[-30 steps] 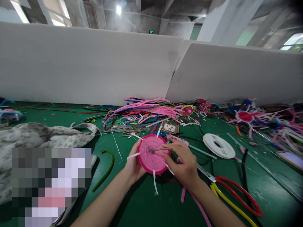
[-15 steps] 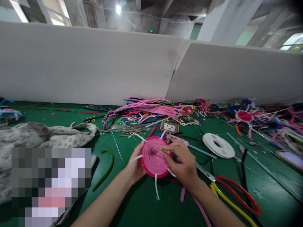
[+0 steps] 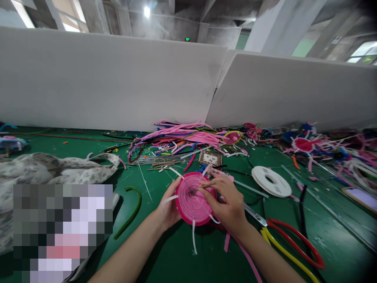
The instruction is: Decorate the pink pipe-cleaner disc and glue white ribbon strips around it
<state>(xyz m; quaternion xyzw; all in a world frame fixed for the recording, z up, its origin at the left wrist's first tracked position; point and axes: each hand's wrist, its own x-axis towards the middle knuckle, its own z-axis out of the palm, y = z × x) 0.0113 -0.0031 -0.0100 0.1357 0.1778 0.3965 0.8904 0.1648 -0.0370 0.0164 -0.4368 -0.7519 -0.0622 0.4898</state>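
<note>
A round pink woven disc (image 3: 191, 206) with a darker pink rim faces up in front of me, and several white strips (image 3: 194, 237) stick out from its edge. My left hand (image 3: 170, 204) grips the disc's left side, its fingers partly hidden behind it. Over the disc's right half, my right hand (image 3: 231, 198) pinches a thin brownish stick-like piece (image 3: 208, 184) between thumb and forefinger, its end near the disc's centre. Scissors (image 3: 290, 239) with one red and one yellow handle lie beside my right forearm. A pink strip (image 3: 243, 251) runs beneath that forearm.
A white spool (image 3: 271, 181) and a phone (image 3: 362, 201) lie on the green table (image 3: 165, 255) to the right. Pink pipe-like strips (image 3: 188, 135) heap up before a white partition (image 3: 118, 82). Patterned cloth (image 3: 59, 167) and a green strip (image 3: 134, 210) lie leftward.
The pink disc has shifted slightly down and tilted a little more towards me. Both hands keep nearly the same grip and place.
</note>
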